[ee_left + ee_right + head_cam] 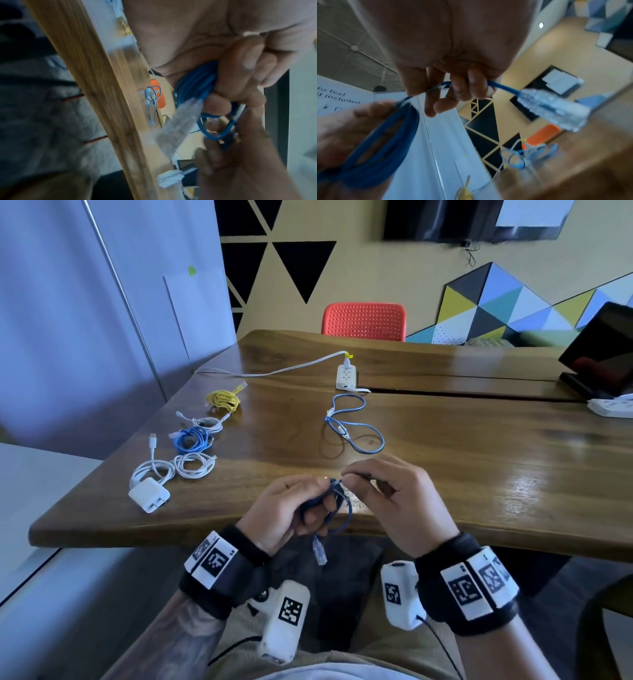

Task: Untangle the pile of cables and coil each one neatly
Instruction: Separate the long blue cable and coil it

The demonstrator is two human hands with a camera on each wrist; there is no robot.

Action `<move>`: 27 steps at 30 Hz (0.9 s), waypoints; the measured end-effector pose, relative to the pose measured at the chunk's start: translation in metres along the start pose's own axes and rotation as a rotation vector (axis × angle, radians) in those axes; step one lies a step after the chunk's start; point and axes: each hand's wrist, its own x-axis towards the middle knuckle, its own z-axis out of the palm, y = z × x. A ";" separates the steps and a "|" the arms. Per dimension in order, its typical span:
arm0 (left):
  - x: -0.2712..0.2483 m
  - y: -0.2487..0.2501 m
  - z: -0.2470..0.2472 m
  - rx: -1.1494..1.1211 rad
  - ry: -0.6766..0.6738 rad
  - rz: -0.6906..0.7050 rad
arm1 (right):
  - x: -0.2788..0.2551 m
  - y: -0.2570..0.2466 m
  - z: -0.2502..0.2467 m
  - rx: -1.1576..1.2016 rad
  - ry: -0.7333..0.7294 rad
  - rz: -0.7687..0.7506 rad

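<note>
A dark blue network cable [337, 510] is gathered into a small coil just in front of the table's near edge. My left hand [291, 508] grips that coil [197, 83] with its fingers curled round the loops. My right hand [376, 484] pinches a strand of the same cable [501, 86] at the top of the coil, right beside the left fingertips. One clear plug [319, 553] dangles below the hands. A light blue cable [352, 426] lies loose in open loops on the wooden table [479, 474], farther out.
Along the table's left side lie coiled cables: yellow [222, 400], white [209, 424], blue [190, 440], white [193, 465], and a white charger [149, 494] with its cord. A power strip [346, 376] sits mid-table. An orange chair [364, 321] stands behind, and a tablet [603, 350] stands on the right.
</note>
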 end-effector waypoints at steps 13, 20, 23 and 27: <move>0.002 0.005 -0.004 -0.254 -0.088 -0.082 | -0.008 -0.010 0.018 0.549 -0.250 0.159; 0.006 0.009 0.001 -0.044 -0.032 -0.026 | -0.008 -0.007 0.013 0.480 -0.204 0.160; 0.007 0.004 0.005 0.018 0.048 0.071 | -0.007 -0.010 0.012 0.440 -0.180 0.138; 0.007 -0.003 0.015 0.168 0.213 0.240 | -0.006 -0.009 0.011 0.311 -0.070 0.132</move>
